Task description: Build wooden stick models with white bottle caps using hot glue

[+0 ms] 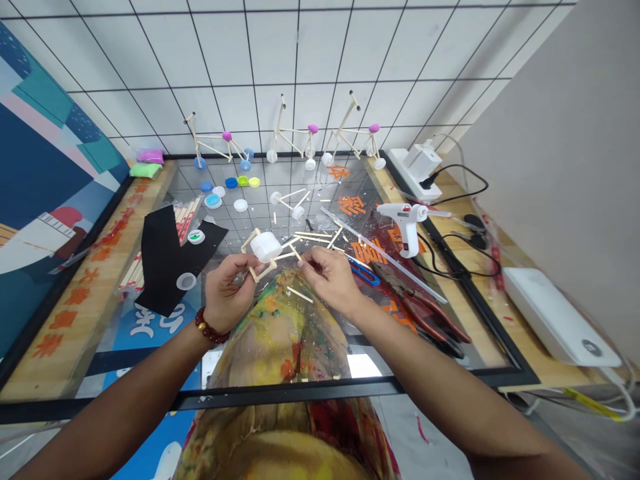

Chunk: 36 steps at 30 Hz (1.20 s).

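My left hand (229, 288) is closed, pinching a small frame of wooden sticks (265, 271) between thumb and fingertips. A white bottle cap (267, 247) sits at the frame's upper part. To its right, the thumb and fingers of my right hand (331, 277) pinch a thin wooden stick (295, 251) whose far end reaches toward other sticks; whether they are joined I cannot tell. Cut sticks (315, 235) lie scattered just beyond both hands. A loose stick (300, 294) rests below them. Farther back is a partly built stick frame with white cap wheels (297, 212).
Three stick tricycles (295, 133) stand along the tiled wall. Coloured caps (231, 183) lie at the back left, black sheet (163, 260) in front. On the right are a white glue gun (407, 223), a blue cutter (364, 272), red-handled pliers (425, 313) and cables (457, 267).
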Each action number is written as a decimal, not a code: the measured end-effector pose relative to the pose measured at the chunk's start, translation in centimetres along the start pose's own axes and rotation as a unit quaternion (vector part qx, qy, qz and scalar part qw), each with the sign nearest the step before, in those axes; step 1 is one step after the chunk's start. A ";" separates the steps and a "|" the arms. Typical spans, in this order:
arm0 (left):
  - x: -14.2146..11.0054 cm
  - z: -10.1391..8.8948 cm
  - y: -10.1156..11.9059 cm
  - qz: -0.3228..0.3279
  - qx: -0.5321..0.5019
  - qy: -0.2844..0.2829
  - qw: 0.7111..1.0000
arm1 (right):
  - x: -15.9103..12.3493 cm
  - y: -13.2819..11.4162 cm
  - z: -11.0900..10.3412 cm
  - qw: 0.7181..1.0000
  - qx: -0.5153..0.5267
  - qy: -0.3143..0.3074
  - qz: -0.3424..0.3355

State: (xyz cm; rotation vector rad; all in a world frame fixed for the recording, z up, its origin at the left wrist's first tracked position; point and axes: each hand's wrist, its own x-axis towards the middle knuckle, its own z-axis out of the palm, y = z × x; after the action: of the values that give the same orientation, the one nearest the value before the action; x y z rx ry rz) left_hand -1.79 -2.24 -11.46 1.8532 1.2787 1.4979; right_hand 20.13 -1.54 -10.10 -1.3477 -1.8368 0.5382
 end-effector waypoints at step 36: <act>0.1 0.1 0.6 -0.019 -0.014 0.005 1.000 | 0.0 -0.2 -0.2 1.000 0.005 0.013 -0.017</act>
State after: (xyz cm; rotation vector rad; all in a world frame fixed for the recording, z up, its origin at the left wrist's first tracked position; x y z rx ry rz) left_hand -1.50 -2.42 -10.92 1.7956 1.2838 1.5007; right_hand 20.18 -1.65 -9.88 -1.3085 -1.8316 0.5085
